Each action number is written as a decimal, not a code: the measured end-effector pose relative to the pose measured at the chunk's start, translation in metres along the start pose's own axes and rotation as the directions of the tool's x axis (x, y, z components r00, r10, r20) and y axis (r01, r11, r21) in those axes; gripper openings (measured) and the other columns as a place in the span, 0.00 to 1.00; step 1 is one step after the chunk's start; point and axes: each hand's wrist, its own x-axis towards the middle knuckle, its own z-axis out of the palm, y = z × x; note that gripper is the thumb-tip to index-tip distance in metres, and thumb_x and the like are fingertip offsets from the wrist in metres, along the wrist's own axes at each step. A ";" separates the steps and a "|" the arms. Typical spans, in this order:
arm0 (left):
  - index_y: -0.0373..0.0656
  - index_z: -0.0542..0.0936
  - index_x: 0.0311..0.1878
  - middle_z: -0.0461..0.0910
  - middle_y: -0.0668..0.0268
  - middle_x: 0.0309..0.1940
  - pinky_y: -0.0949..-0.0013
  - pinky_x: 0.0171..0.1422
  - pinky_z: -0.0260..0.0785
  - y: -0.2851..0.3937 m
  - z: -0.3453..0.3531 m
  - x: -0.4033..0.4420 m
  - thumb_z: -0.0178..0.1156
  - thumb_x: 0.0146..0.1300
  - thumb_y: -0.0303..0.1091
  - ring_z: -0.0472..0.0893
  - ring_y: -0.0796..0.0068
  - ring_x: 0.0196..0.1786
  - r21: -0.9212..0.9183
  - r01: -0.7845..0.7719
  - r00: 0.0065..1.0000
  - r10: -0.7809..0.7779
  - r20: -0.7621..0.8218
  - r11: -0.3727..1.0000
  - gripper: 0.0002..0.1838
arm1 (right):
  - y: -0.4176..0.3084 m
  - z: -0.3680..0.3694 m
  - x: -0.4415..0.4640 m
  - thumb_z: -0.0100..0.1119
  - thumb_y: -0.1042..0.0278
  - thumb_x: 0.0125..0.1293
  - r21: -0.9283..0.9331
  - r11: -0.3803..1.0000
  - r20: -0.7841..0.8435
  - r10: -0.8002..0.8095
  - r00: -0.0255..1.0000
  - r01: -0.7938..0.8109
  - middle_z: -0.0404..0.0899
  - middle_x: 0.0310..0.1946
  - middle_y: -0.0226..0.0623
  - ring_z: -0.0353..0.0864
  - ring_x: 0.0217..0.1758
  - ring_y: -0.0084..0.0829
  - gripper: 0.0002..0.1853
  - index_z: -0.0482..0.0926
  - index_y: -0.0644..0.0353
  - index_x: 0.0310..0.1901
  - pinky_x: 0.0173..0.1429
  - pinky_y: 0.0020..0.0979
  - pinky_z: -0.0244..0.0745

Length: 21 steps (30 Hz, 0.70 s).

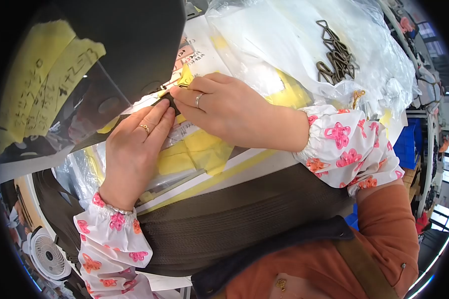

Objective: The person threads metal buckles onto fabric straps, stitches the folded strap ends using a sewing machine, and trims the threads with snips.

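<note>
My left hand [136, 144] lies with its fingers stretched out, their tips pressing on a dark woven webbing strap [171, 102] beside the lit work area of a machine. Close by, my right hand [219, 107] has its fingers bent together at the strap's end, next to a piece of yellow tape [186, 75]. The fingers hide most of what they grip. Above my left hand looms the dark machine head [129, 40], with handwritten yellow tape notes [50, 82] on it. Wide dark brown webbing [244, 214] runs in layers along the table's front edge.
Several bronze-coloured triangular metal rings [337, 57] lie on a clear plastic bag [279, 37] at the back right. Yellow tape [194, 152] covers parts of the table. A white fan [49, 253] stands at lower left, and a blue bin [409, 142] is at the right.
</note>
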 end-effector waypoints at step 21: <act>0.42 0.79 0.46 0.75 0.51 0.48 0.59 0.57 0.64 0.002 -0.007 -0.001 0.57 0.53 0.20 0.73 0.50 0.51 -0.387 0.407 0.912 -0.344 0.222 0.827 0.15 | 0.000 -0.006 0.000 0.56 0.72 0.49 0.069 0.991 0.003 0.116 0.993 -0.116 0.76 0.44 0.35 0.73 0.50 0.33 0.13 0.78 0.64 0.38 0.53 0.33 0.69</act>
